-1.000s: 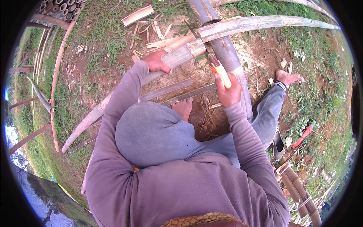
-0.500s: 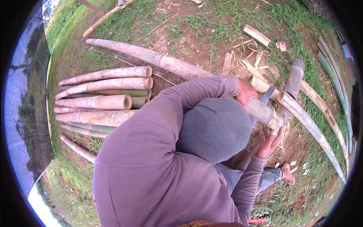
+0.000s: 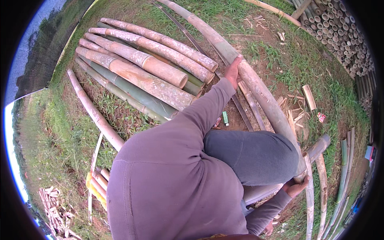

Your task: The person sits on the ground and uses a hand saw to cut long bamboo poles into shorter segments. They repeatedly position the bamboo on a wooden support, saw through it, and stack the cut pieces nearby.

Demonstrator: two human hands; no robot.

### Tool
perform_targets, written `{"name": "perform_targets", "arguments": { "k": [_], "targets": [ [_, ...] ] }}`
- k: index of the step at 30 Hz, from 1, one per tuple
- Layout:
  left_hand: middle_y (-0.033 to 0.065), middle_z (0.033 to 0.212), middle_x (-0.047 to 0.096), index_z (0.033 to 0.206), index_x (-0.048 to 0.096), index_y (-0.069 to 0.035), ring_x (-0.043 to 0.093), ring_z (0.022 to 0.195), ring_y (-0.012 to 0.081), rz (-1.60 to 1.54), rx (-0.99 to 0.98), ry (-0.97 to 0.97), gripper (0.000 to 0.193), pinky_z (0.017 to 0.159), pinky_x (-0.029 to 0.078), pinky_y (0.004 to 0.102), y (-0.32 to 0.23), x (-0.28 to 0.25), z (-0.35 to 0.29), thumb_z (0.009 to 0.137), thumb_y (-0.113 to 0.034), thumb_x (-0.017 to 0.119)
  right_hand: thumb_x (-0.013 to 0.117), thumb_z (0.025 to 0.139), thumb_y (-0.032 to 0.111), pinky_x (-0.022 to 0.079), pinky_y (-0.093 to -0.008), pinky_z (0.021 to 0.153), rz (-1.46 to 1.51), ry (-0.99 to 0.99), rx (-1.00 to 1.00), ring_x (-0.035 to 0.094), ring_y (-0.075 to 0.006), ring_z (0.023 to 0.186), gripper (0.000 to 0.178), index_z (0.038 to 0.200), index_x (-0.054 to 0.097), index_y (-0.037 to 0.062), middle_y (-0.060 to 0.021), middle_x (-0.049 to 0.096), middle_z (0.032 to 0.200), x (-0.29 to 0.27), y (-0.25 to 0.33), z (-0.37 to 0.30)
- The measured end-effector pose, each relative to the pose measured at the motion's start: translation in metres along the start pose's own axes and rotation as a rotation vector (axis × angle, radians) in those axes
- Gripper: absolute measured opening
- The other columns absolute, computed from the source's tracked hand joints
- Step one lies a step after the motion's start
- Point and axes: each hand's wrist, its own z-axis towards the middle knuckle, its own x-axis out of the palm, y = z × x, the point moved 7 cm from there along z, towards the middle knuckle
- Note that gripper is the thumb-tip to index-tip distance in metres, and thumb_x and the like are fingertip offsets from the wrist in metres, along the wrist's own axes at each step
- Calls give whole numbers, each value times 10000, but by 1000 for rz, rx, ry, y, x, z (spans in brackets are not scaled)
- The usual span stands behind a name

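Observation:
A long, thick bamboo pole point(image 3: 260, 90) runs from the far middle down to the right, past my bent knee point(image 3: 256, 156) in dark trousers. My left hand point(image 3: 233, 71) grips its near side partway along, thumb uppermost. Down at the pole's near end, my right hand point(image 3: 296, 187) is closed around it from below, some fingers hidden. That end lies close to a short bamboo crosspiece point(image 3: 319, 146) and a narrower bamboo length point(image 3: 309, 200). My knee covers part of the pole's near side.
Cut bamboo poles point(image 3: 160, 74) lie stacked at the left. A long dark strip point(image 3: 188, 34) runs beside the held pole. Bamboo offcuts point(image 3: 309, 98) litter the ground at right; a large stack of bamboo point(image 3: 332, 30) stands far right. A small green item point(image 3: 225, 118) lies near my knee.
My left hand has moved from near the pole's end to farther up it. My right hand has shifted lower in view, still at the end. The saw blade is no longer visible; the view has swung.

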Motion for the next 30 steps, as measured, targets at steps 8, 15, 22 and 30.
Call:
{"name": "perform_targets", "arguments": {
  "k": [8,15,22,30],
  "targets": [
    [146,1183,673,1360,571,-31,701,1041,333,-291,-246,31,681,929,590,567,54,14,-15,847,-368,864,552,1020,592,518,-592,1057,-148,-83,-83,602,-389,1330,747,1578,465,103,-205,581,1492,-45,10,36],
    [163,1210,693,1378,576,11,711,1082,334,-120,65,-147,673,973,601,523,-55,-23,-9,859,-286,884,539,1042,651,518,-487,1091,-282,232,16,656,-346,1265,789,1533,504,35,-199,645,1412,52,-13,79],
    [243,1362,646,1434,485,163,708,1123,347,-64,374,-351,857,985,607,457,-285,-133,49,808,-203,943,508,1050,716,596,-347,746,-933,856,177,723,-219,796,797,1453,556,30,-123,690,951,269,-21,-6],
    [210,1606,513,1617,488,-187,372,1568,359,1793,809,-323,951,1305,253,536,-368,-155,8,898,-794,621,714,1041,449,567,-386,785,-1600,1409,-818,690,-252,838,662,1514,535,21,-169,707,1107,385,-55,-145]
  ]
}}
